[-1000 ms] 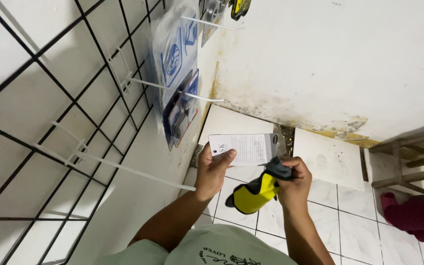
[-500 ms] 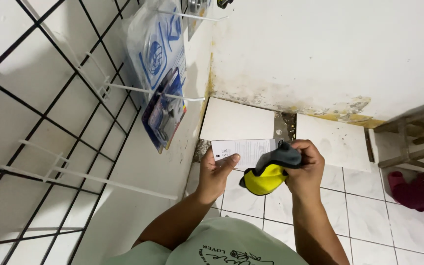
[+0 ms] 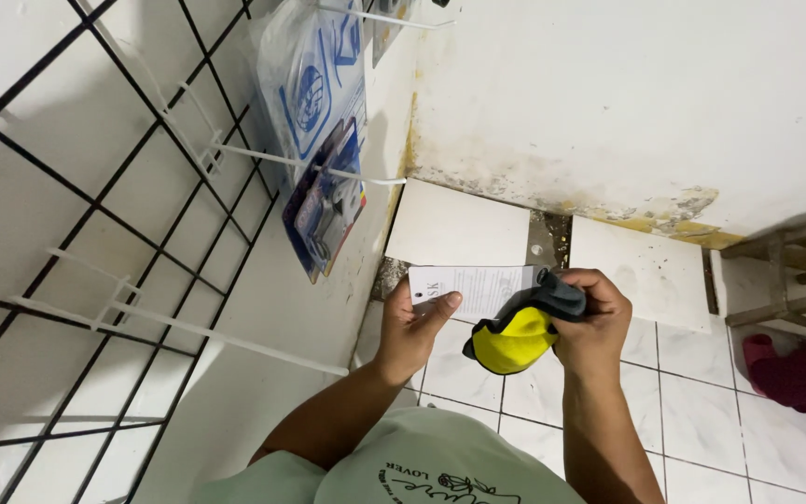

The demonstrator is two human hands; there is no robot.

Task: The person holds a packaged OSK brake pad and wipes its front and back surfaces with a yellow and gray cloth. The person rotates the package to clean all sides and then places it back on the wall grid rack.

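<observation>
Held up between both hands, above the white tiled floor (image 3: 683, 420): a yellow-and-grey glove (image 3: 520, 331) with its white paper tag (image 3: 478, 287). Left hand (image 3: 417, 322) pinching the tag's flat edge, thumb on top. Right hand (image 3: 594, 317) closed around the soft, bunched dark cuff. Beside them, a black wire grid (image 3: 95, 243) with blue blister packs (image 3: 324, 140) on pegs.

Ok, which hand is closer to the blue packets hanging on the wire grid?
Left. The left hand, holding the white tag, sits just below the blue packets; the right hand, gripping the yellow item, is farther off.
</observation>
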